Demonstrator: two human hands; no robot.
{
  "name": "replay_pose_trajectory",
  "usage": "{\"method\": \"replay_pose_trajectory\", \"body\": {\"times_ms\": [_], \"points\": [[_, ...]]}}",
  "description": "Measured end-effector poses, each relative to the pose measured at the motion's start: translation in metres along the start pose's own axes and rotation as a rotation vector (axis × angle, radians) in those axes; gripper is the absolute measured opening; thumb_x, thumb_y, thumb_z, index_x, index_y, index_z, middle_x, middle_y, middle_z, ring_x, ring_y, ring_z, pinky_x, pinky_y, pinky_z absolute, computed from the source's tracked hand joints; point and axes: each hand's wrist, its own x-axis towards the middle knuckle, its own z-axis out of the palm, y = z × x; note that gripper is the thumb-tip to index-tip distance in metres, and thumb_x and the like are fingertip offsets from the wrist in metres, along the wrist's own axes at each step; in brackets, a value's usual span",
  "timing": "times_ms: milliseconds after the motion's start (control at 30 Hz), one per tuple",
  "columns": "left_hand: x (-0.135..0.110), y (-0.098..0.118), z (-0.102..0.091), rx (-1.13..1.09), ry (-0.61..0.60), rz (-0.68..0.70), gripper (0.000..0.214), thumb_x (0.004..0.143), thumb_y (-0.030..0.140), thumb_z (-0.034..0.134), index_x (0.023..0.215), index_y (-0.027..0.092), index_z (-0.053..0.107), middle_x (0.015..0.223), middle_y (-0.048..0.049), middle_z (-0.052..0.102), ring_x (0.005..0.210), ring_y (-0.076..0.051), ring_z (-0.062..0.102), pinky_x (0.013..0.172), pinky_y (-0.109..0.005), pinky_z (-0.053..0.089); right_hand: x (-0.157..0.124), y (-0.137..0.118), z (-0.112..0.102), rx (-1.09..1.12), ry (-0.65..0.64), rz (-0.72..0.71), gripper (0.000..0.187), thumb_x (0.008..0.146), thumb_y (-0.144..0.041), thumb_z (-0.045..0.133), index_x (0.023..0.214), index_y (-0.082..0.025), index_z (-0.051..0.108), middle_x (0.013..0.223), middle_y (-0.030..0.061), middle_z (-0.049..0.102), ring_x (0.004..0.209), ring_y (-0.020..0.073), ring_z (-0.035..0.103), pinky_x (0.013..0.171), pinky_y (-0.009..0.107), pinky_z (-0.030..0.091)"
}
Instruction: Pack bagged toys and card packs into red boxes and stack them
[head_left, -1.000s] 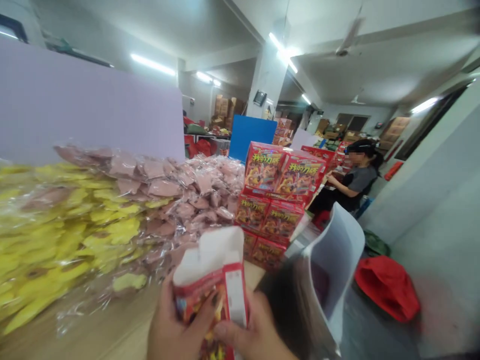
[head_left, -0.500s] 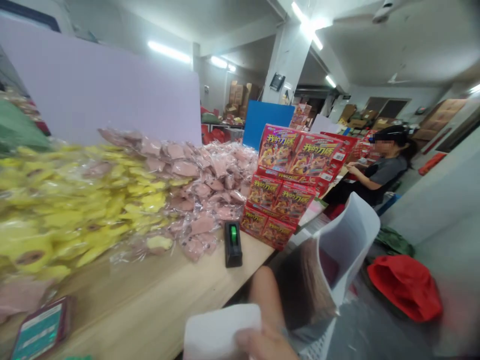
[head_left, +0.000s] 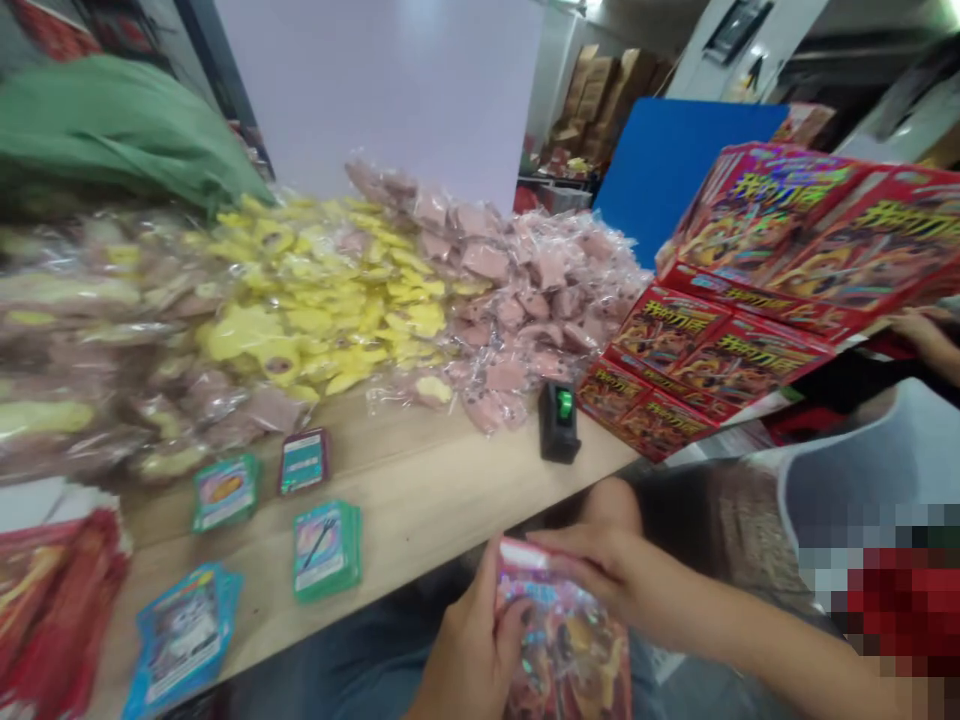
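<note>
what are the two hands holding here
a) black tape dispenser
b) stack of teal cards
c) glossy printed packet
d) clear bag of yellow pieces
C. The left hand and right hand both grip a glossy red-and-pink printed packet, while the black tape dispenser sits apart on the light wooden table.

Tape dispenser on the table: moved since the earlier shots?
No. The tape dispenser sits the same way beside the lowest red boxes and the pink plastic-wrapped packets; only the head camera's view has shifted.
</note>
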Motion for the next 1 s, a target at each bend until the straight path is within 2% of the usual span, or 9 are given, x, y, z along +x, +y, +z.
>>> {"method": "replay_pose_trajectory", "body": {"times_ms": [233,333,400,467,533,600,667,767,1000], "points": [[-0.01,-0.002,-0.003,-0.033,-0.092,-0.055,0.057,0.089,0.029,0.036,0.139,0.011,0.016,0.091,-0.0093,0.065,0.08,-0.018,0.062,0.076,-0.029,0.049,0.006,-0.025,-0.005,-0.043,-0.261,0.057,0.032,0.089,-0.027,0.038,0.102,-0.016,0.064,0.087,0.0046,0.067,0.08,0.0158,0.061,0.073,0.027,0.049],[-0.008,0.005,-0.007,-0.148,-0.099,-0.09,0.065,0.085,0.025,0.045,0.14,0.012,0.013,0.105,-0.011,0.061,0.087,-0.018,0.059,0.08,-0.03,0.048,-0.01,-0.032,0.005,-0.14,-0.301,-0.013,0.037,0.086,-0.03,0.044,0.12,-0.019,0.053,0.115,0.0097,0.059,0.102,0.0203,0.055,0.09,0.034,0.043],[0.004,0.019,-0.024,-0.268,-0.19,-0.095,0.07,0.079,0.019,0.054,0.139,0.016,0.018,0.117,-0.0104,0.055,0.093,-0.017,0.058,0.08,-0.027,0.048,-0.02,-0.022,0.01,-0.204,-0.157,-0.076,0.048,0.082,-0.035,0.05,0.128,-0.022,0.045,0.132,0.0108,0.045,0.118,0.0246,0.044,0.098,0.039,0.035],[0.022,0.035,-0.05,-0.242,-0.268,-0.007,0.061,0.077,0.016,0.057,0.133,0.02,0.035,0.108,-0.0058,0.06,0.086,-0.015,0.06,0.073,-0.024,0.05,-0.019,0.004,0.005,-0.156,0.187,-0.081,0.051,0.08,-0.043,0.051,0.126,-0.022,0.047,0.131,0.0115,0.045,0.117,0.0269,0.044,0.098,0.042,0.035],[0.047,0.044,-0.075,-0.026,-0.136,0.194,0.043,0.08,0.017,0.053,0.123,0.022,0.05,0.096,-0.0036,0.062,0.084,-0.015,0.059,0.072,-0.024,0.051,-0.003,0.039,-0.014,0.041,0.624,0.077,0.048,0.08,-0.046,0.046,0.122,-0.023,0.048,0.122,0.0109,0.051,0.106,0.0251,0.052,0.093,0.042,0.041],[0.072,0.039,-0.088,0.222,0.099,0.422,0.037,0.084,0.017,0.047,0.12,0.021,0.053,0.102,-0.0063,0.06,0.092,-0.017,0.057,0.079,-0.028,0.05,0.025,0.075,-0.04,0.279,0.894,0.43,0.046,0.081,-0.042,0.045,0.124,-0.025,0.042,0.122,0.0107,0.049,0.096,0.0226,0.057,0.085,0.042,0.046],[0.093,0.024,-0.085,0.38,0.08,0.559,0.036,0.086,0.017,0.043,0.12,0.019,0.052,0.11,-0.0098,0.056,0.098,-0.018,0.056,0.085,-0.03,0.049,0.058,0.105,-0.061,0.404,0.907,0.637,0.041,0.08,-0.037,0.049,0.117,-0.02,0.045,0.117,0.0155,0.051,0.083,0.0239,0.062,0.073,0.047,0.05],[0.106,0.001,-0.068,0.554,-0.088,0.481,0.039,0.087,0.016,0.04,0.125,0.02,0.047,0.118,-0.0105,0.054,0.103,-0.019,0.055,0.088,-0.032,0.048,0.092,0.13,-0.077,0.542,0.822,0.731,0.024,0.072,-0.026,0.058,0.093,-0.014,0.053,0.091,0.0148,0.061,0.063,0.0229,0.063,0.056,0.046,0.052],[0.112,0.005,-0.073,0.689,-0.189,0.177,0.044,0.084,0.015,0.038,0.128,0.015,0.04,0.117,-0.0116,0.057,0.098,-0.023,0.059,0.083,-0.036,0.051,0.075,0.141,-0.045,0.66,0.961,0.522,0.017,0.063,-0.032,0.062,0.067,-0.018,0.053,0.072,0.003,0.061,0.074,0.0188,0.06,0.067,0.031,0.05]]}}
